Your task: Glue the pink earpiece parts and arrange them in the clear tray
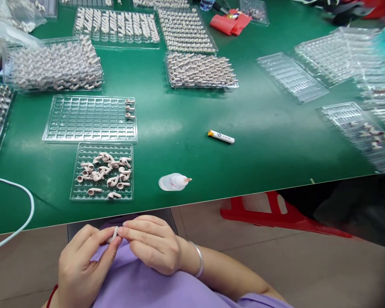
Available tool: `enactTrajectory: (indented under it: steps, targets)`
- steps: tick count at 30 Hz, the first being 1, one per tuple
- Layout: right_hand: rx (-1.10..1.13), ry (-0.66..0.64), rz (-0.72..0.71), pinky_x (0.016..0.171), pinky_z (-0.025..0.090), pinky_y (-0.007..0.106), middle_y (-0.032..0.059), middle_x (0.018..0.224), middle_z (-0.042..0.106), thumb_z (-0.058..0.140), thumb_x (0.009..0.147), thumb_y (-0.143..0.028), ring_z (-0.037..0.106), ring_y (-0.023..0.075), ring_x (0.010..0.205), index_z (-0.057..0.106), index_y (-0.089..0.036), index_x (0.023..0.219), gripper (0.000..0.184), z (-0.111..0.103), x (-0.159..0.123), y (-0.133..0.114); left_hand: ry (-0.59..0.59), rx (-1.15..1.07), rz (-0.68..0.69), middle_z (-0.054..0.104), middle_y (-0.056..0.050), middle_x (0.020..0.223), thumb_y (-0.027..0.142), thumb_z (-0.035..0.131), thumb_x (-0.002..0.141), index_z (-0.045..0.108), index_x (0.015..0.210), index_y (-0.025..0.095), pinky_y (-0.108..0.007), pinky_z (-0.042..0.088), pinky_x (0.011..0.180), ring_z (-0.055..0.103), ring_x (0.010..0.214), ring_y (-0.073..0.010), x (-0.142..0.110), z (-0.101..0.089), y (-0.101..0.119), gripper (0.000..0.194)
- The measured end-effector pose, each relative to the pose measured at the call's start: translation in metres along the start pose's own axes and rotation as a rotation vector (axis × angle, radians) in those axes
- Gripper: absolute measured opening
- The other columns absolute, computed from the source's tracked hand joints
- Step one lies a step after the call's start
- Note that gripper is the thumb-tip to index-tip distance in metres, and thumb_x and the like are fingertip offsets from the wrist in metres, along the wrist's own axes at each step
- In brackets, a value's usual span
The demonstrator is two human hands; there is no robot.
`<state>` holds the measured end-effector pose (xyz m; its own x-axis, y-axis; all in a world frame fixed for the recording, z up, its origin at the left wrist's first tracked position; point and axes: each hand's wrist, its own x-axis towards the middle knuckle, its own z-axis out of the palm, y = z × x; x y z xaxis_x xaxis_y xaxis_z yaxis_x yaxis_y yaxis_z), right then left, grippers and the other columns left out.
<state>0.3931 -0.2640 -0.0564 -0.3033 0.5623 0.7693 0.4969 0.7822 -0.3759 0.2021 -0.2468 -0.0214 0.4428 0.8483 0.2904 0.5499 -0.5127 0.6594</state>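
Note:
In front of my lap, my left hand (83, 261) pinches a small beige earbud shell (113, 235) between thumb and forefinger. My right hand (156, 244) is closed at the other side of the same shell, its fingertips pressed against it. Fingers cover most of the shell. On the table just beyond my hands, a small clear tray (76, 188) carries a loose heap of similar earbud shells (97, 175). Behind it lies a larger clear tray (83, 117) with a few shells in its right column. To the right, a small white squeeze bottle (172, 182) with an orange tip lies on its side.
A white-and-yellow lighter (222, 137) rests mid-table. Filled trays of shells (201, 70) stand at the back and left. Stacked clear trays (336, 55) occupy the right. A white cable (30, 201) curves over the left edge. Below the table is a red stool (259, 218).

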Motion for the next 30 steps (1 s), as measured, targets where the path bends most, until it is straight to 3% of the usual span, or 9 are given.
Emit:
enactTrajectory:
  steps: [10, 14, 17, 21, 30]
  targets:
    - [-0.014, 0.011, -0.035, 0.08, 0.06, 0.029, 0.0124, 0.094, 0.077, 0.041, 0.095, -0.01, 0.073, 0.0195, 0.088, 0.06, -0.013, 0.07, 0.031, -0.001, 0.003, 0.0, -0.01, 0.008, 0.032, 0.059, 0.001, 0.075, 0.011, 0.066, 0.085, 0.067, 0.098, 0.017, -0.019, 0.049, 0.06, 0.058, 0.063, -0.0074, -0.002, 0.0, -0.001, 0.014]
    - [0.004, 0.069, 0.07, 0.085, 0.059, 0.031, 0.014, 0.097, 0.075, 0.046, 0.093, -0.007, 0.069, 0.0202, 0.101, 0.061, -0.011, 0.081, 0.019, 0.001, -0.004, -0.001, 0.016, 0.035, 0.075, 0.06, 0.0, 0.076, 0.009, 0.067, 0.084, 0.066, 0.101, 0.016, -0.019, 0.049, 0.06, 0.057, 0.064, -0.0077, -0.001, 0.0, -0.001, 0.018]
    - [0.006, 0.127, 0.113, 0.084, 0.058, 0.03, 0.0126, 0.094, 0.075, 0.051, 0.09, -0.005, 0.068, 0.0178, 0.099, 0.059, -0.012, 0.082, 0.013, 0.002, -0.007, -0.002, 0.027, 0.028, 0.068, 0.06, 0.0, 0.077, 0.009, 0.069, 0.083, 0.067, 0.101, 0.016, -0.019, 0.049, 0.061, 0.058, 0.065, -0.008, -0.002, 0.0, -0.001, 0.02]
    - [0.023, 0.101, 0.041, 0.079, 0.058, 0.028, 0.011, 0.089, 0.076, 0.047, 0.091, -0.008, 0.069, 0.0167, 0.09, 0.058, -0.014, 0.077, 0.019, 0.0, -0.005, -0.001, 0.037, 0.039, 0.068, 0.06, 0.0, 0.076, 0.01, 0.069, 0.082, 0.067, 0.1, 0.016, -0.019, 0.05, 0.061, 0.058, 0.064, -0.0076, -0.003, -0.001, -0.001, 0.019]
    - [0.011, 0.029, -0.029, 0.082, 0.059, 0.028, 0.0122, 0.093, 0.076, 0.037, 0.095, -0.011, 0.07, 0.017, 0.092, 0.059, -0.015, 0.074, 0.03, -0.001, -0.002, 0.001, 0.038, 0.038, 0.057, 0.061, 0.001, 0.073, 0.012, 0.066, 0.085, 0.067, 0.097, 0.018, -0.018, 0.05, 0.058, 0.059, 0.061, -0.0074, 0.002, -0.002, 0.003, 0.014]
